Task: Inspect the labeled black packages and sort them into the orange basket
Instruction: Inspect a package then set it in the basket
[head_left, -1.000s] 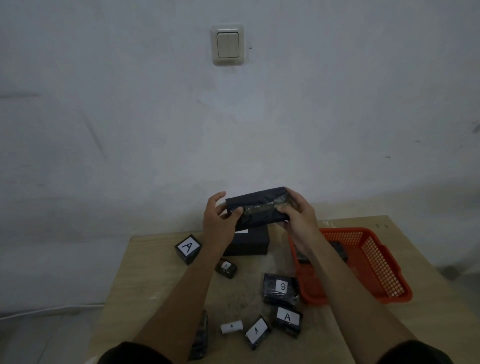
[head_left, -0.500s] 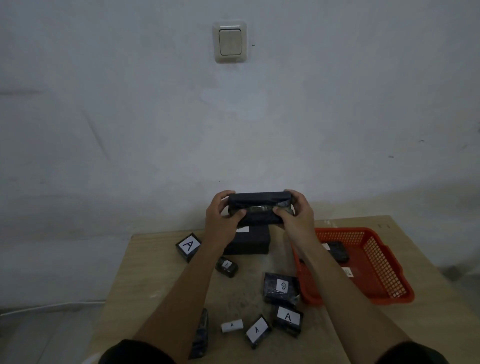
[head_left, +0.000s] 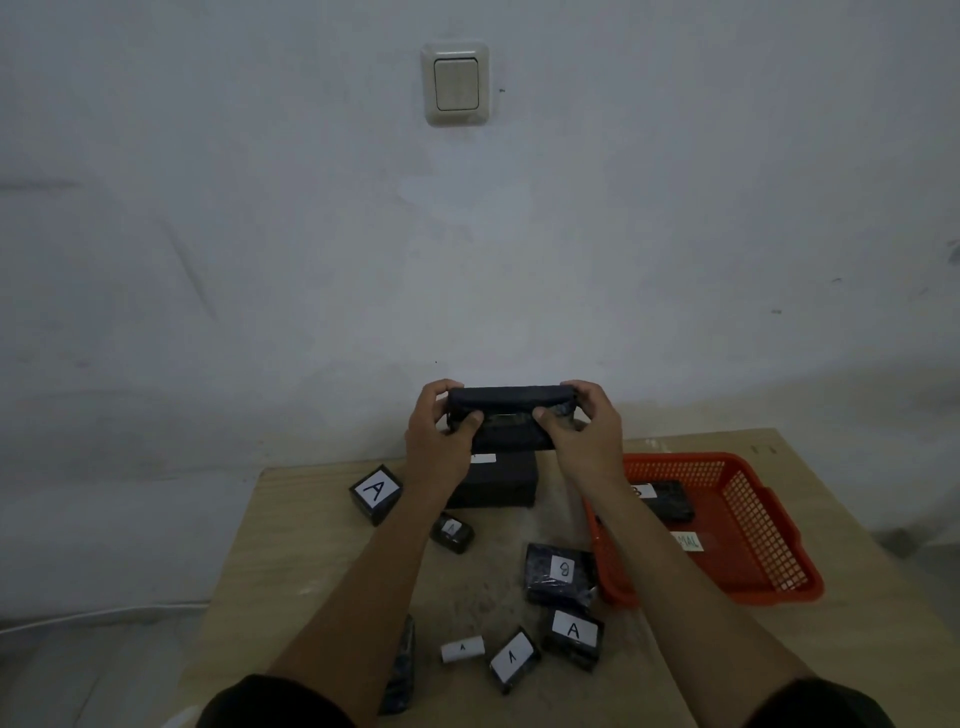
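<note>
Both hands, the left hand (head_left: 439, 434) and the right hand (head_left: 584, 434), now hold the long black package (head_left: 511, 421) level above the desk (head_left: 291, 551), no longer tilted, each grip clenched on one end, well left of the orange basket (head_left: 779, 519), so inspection seems not finished.

We hold long pkg (head_left: 511, 418) up btwn left hand (head_left: 441, 441) & right hand (head_left: 584, 434), above big box (head_left: 493, 480) at table (head_left: 291, 545) rear. Basket (head_left: 753, 525) right, one pkg (head_left: 670, 499) inside. A-cube (head_left: 375, 492) left of box. Pkg w/ label (head_left: 558, 571) just left of basket; more pkgs nearer us.
</note>
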